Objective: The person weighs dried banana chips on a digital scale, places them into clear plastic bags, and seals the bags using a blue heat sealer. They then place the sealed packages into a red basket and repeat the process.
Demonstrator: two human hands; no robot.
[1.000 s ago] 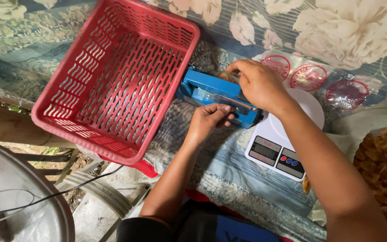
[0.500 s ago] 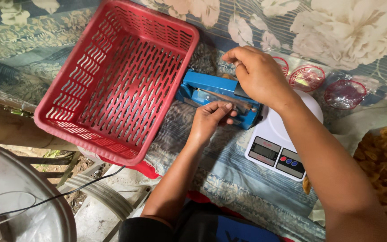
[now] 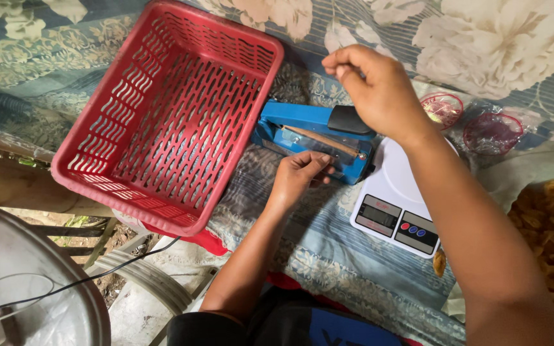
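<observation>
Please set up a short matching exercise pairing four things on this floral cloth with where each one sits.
Things:
1. red basket
2. blue heat sealer
3. white kitchen scale
4. left hand

Places:
A. right of the sealer, under the right forearm
B. at the sealer's front edge, fingers on a clear bag
C. far left, tilted over the cloth's edge
D. in the middle, between basket and scale

Pairs: 1-C, 2-D, 3-A, 4-B. The right hand hangs above the sealer's black handle, fingers pinched together.
</observation>
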